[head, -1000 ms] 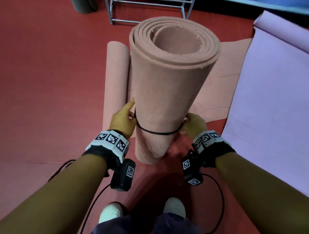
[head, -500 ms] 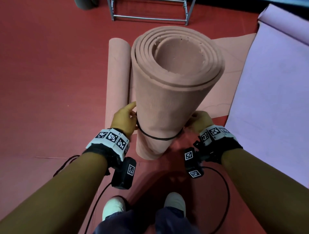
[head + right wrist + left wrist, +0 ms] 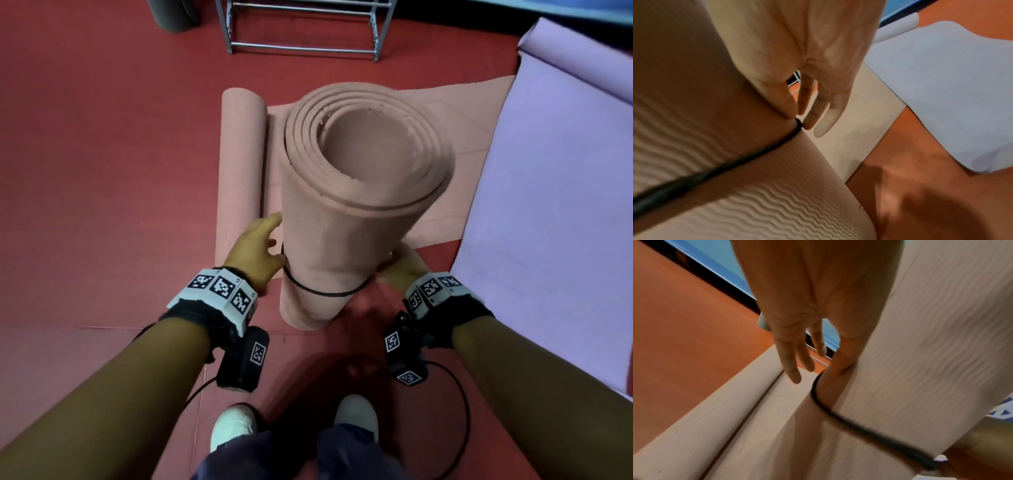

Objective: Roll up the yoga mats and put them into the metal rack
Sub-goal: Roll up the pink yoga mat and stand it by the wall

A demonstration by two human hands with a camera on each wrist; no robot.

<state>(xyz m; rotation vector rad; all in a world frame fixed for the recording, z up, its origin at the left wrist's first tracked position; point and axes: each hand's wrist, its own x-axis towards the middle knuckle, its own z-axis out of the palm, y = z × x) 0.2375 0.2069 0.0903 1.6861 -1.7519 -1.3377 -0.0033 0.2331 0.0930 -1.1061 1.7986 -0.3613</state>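
Observation:
A rolled pink yoga mat stands on end on the red floor in front of my feet. A thin black band circles its lower part. My left hand is at the roll's left side. In the left wrist view its thumb sits hooked under the band while the other fingers hang straight. My right hand is at the roll's right side, and thumb and forefinger pinch the band against the mat. The metal rack stands empty at the far end.
A second pink mat, partly rolled at its left edge, lies flat behind the roll. A purple mat is spread out on the right. A grey cylinder stands left of the rack. My two white shoes are just below the roll.
The roll's top has come closer under my head. Both hands have stayed at the band on the roll's sides, with the right hand turned a little more behind it.

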